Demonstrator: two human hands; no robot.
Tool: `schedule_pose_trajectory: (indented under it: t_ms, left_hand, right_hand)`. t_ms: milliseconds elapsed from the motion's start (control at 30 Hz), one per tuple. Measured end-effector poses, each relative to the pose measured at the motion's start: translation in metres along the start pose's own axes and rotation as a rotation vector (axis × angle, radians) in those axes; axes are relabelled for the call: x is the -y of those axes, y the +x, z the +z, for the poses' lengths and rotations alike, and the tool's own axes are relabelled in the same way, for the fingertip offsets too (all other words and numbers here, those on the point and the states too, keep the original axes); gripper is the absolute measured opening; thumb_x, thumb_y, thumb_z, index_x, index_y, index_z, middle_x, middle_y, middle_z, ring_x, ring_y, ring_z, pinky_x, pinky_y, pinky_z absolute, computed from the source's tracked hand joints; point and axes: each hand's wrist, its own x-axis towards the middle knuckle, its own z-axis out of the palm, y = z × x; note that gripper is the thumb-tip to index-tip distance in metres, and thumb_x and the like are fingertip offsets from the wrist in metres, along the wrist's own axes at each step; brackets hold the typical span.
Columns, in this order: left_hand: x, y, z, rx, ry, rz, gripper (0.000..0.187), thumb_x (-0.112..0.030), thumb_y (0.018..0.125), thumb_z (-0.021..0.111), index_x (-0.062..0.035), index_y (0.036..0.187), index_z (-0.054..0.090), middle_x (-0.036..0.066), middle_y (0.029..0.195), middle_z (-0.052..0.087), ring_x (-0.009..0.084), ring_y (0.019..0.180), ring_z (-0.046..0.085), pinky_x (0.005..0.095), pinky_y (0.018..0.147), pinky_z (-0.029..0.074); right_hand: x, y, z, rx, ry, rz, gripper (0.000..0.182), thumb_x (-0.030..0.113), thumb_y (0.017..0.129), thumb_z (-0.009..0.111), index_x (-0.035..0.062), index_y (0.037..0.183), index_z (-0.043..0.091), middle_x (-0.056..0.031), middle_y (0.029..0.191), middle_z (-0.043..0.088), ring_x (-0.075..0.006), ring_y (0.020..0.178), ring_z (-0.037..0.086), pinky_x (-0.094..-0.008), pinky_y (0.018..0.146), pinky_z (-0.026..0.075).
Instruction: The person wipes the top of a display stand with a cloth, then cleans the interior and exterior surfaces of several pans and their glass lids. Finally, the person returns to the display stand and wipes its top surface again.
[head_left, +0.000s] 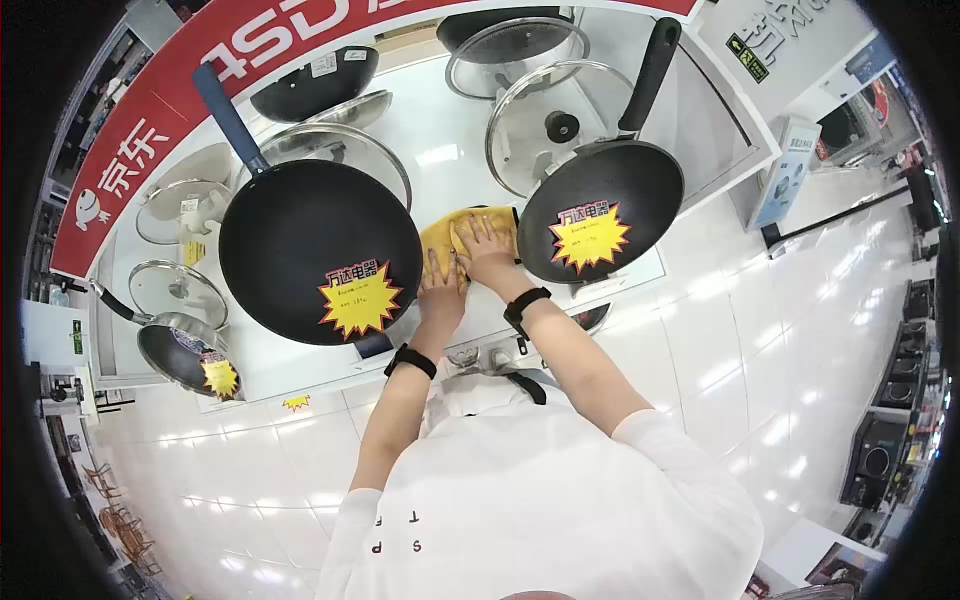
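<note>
My left hand (441,279) rests on a yellow cloth (460,221) with its fingers spread. Beside it, my right hand (486,247) lies flat on the same cloth, fingers apart. The cloth is on the white display counter (458,190), between two dark pans. Close to my left hand is a large black wok (310,235) with a blue handle and a yellow starburst price tag (361,300). To the right of my right hand stands another dark wok (640,190) with a black handle and a similar tag (590,238).
Glass lids (535,145) stand behind the woks. A smaller pan (180,350) with a tag sits at the left end. A red sign board (150,150) borders the counter's back. Glossy tiled floor (720,330) surrounds me, and a white stand (787,170) is at right.
</note>
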Motion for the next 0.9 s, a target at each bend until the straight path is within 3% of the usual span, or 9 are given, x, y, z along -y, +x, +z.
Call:
schedule_pose_trajectory:
  t_ms: [33, 100, 200, 300, 500, 700, 767, 833, 900]
  left_hand:
    - [0.002, -0.006, 0.001, 0.014, 0.064, 0.013, 0.076, -0.038, 0.098, 0.063, -0.0144, 0.164, 0.032, 0.032, 0.168, 0.017, 0.0535, 0.148, 0.030, 0.0584, 0.120, 0.032]
    - [0.004, -0.018, -0.001, 0.013, 0.068, 0.026, 0.078, -0.040, 0.098, 0.063, -0.0133, 0.164, 0.031, 0.032, 0.168, 0.016, 0.0543, 0.149, 0.027, 0.0619, 0.119, 0.031]
    - [-0.006, -0.047, -0.041, 0.230, 0.015, 0.029, 0.081, -0.042, 0.096, 0.066, -0.0116, 0.163, 0.032, 0.033, 0.167, 0.016, 0.0561, 0.151, 0.020, 0.0669, 0.117, 0.029]
    - [-0.009, -0.079, -0.062, 0.335, -0.113, 0.073, 0.085, -0.042, 0.094, 0.068, -0.0091, 0.163, 0.031, 0.036, 0.165, 0.016, 0.0608, 0.150, 0.016, 0.0650, 0.121, 0.024]
    - [-0.019, -0.108, -0.068, 0.476, -0.177, 0.187, 0.084, -0.045, 0.092, 0.070, -0.0148, 0.162, 0.034, 0.030, 0.169, 0.015, 0.0543, 0.155, 0.011, 0.0639, 0.124, 0.021]
    - [-0.019, -0.071, -0.044, 0.319, -0.191, 0.123, 0.082, -0.041, 0.093, 0.070, -0.0166, 0.163, 0.034, 0.031, 0.168, 0.015, 0.0564, 0.154, 0.014, 0.0661, 0.122, 0.023]
    - [-0.014, -0.050, -0.048, 0.343, -0.162, 0.121, 0.085, -0.040, 0.093, 0.070, -0.0121, 0.163, 0.031, 0.035, 0.167, 0.014, 0.0584, 0.152, 0.015, 0.0649, 0.123, 0.021]
    - [-0.009, -0.033, -0.044, 0.349, -0.149, -0.002, 0.088, -0.039, 0.093, 0.070, -0.0049, 0.163, 0.027, 0.040, 0.164, 0.014, 0.0611, 0.151, 0.015, 0.0637, 0.124, 0.019]
    - [0.004, -0.029, -0.039, 0.325, -0.142, 0.045, 0.091, -0.037, 0.093, 0.071, 0.0005, 0.162, 0.024, 0.043, 0.162, 0.013, 0.0630, 0.150, 0.015, 0.0628, 0.124, 0.017]
  right_hand:
    - [-0.001, -0.003, 0.001, 0.018, 0.018, -0.009, 0.068, 0.048, 0.100, 0.057, 0.0281, 0.161, 0.036, -0.0088, 0.173, 0.021, -0.0335, 0.160, 0.016, -0.0677, 0.122, 0.019]
    - [-0.002, -0.016, 0.001, 0.022, 0.018, -0.039, 0.068, 0.047, 0.099, 0.059, 0.0272, 0.160, 0.038, -0.0094, 0.172, 0.023, -0.0342, 0.160, 0.018, -0.0683, 0.122, 0.020]
    - [-0.006, -0.056, 0.001, 0.024, 0.015, -0.110, 0.069, 0.045, 0.097, 0.063, 0.0257, 0.159, 0.040, -0.0109, 0.171, 0.026, -0.0356, 0.159, 0.021, -0.0697, 0.121, 0.022]
    - [-0.029, -0.099, 0.008, -0.040, 0.039, -0.241, 0.073, 0.041, 0.093, 0.070, 0.0242, 0.158, 0.041, -0.0125, 0.170, 0.028, -0.0378, 0.157, 0.024, -0.0697, 0.119, 0.028]
    - [-0.053, -0.167, -0.006, 0.203, 0.079, -0.198, 0.070, 0.039, 0.095, 0.068, 0.0254, 0.158, 0.041, -0.0112, 0.172, 0.021, -0.0383, 0.158, 0.020, -0.0683, 0.120, 0.027]
    - [-0.039, -0.120, 0.000, -0.001, -0.017, -0.161, 0.071, 0.034, 0.096, 0.067, 0.0221, 0.160, 0.038, -0.0150, 0.171, 0.023, -0.0413, 0.158, 0.018, -0.0672, 0.120, 0.027]
    - [-0.032, -0.083, 0.012, -0.085, 0.098, -0.174, 0.072, 0.031, 0.095, 0.068, 0.0220, 0.160, 0.039, -0.0168, 0.171, 0.024, -0.0422, 0.158, 0.019, -0.0688, 0.118, 0.028]
    - [-0.008, -0.051, 0.006, -0.034, -0.058, -0.113, 0.074, 0.032, 0.093, 0.070, 0.0263, 0.160, 0.039, -0.0136, 0.170, 0.028, -0.0388, 0.156, 0.027, -0.0665, 0.118, 0.030]
    - [0.000, -0.021, 0.022, -0.047, -0.056, -0.150, 0.072, 0.031, 0.093, 0.068, 0.0284, 0.159, 0.041, -0.0123, 0.170, 0.030, -0.0366, 0.156, 0.028, -0.0663, 0.119, 0.030]
